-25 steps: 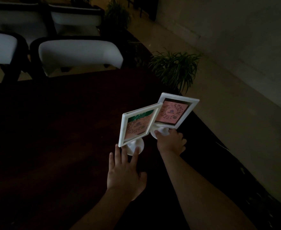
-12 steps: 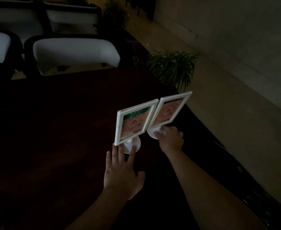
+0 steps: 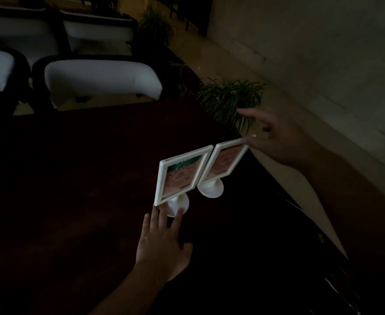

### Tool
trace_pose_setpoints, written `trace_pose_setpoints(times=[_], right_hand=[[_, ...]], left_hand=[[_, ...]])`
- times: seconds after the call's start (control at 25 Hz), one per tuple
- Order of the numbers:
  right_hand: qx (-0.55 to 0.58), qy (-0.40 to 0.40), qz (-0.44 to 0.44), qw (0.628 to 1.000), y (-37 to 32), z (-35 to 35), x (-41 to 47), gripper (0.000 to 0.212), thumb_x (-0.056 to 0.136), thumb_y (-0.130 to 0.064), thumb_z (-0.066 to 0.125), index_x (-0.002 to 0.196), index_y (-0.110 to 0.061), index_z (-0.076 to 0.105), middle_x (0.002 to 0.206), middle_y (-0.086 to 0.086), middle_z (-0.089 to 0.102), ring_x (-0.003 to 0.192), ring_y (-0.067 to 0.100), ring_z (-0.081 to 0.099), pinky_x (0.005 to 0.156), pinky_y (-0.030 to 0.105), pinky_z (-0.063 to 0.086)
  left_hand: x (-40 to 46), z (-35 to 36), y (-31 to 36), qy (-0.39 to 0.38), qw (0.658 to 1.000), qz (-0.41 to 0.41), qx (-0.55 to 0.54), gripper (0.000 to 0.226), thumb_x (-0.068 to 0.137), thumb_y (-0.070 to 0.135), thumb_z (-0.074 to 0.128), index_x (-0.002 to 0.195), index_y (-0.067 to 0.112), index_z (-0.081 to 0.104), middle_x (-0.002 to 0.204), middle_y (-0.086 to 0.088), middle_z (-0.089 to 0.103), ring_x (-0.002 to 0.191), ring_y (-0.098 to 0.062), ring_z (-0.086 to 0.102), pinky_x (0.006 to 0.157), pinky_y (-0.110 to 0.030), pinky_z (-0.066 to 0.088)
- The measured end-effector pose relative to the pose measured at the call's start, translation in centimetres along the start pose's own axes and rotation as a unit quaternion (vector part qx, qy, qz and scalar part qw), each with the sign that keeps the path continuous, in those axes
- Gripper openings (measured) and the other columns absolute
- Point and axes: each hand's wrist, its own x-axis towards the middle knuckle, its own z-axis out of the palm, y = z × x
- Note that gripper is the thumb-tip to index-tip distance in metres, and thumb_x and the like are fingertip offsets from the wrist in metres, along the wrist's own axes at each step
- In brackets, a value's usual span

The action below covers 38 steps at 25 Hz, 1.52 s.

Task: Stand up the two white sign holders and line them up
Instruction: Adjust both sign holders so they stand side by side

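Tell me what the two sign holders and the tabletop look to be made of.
Left sign holder and right sign holder: likely moulded plastic, with smooth matte white frames and round bases. The inserts look like printed paper.
Table: dark reddish-brown, possibly polished wood or a cloth; the light is too dim to tell.

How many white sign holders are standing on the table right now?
2. The left sign holder stands with the left hand's fingers at its base. The right sign holder stands beside it near the table edge, the right hand at its top corner. None seem hidden.
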Motion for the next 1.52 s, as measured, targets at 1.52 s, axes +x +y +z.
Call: trace_pose_setpoints(times=[1.52], right_hand=[[-0.065,-0.128,0.035,0.989,-2.5,1.8,2.1,0.046,0.084,-0.009,0.072,0.127,-0.024,0.066,0.128,0.003,0.067,0.114,0.019,0.062,0.095,0.037,0.051]], left_hand=[[-0.1,0.0,0.3,-0.013,1.000,0.017,0.011,0.094,0.079,0.071,0.023,0.151,0.028,-0.018,0.160,-0.018,-0.023,0.146,-0.030,-0.024,0.117,-0.046,-0.010]])
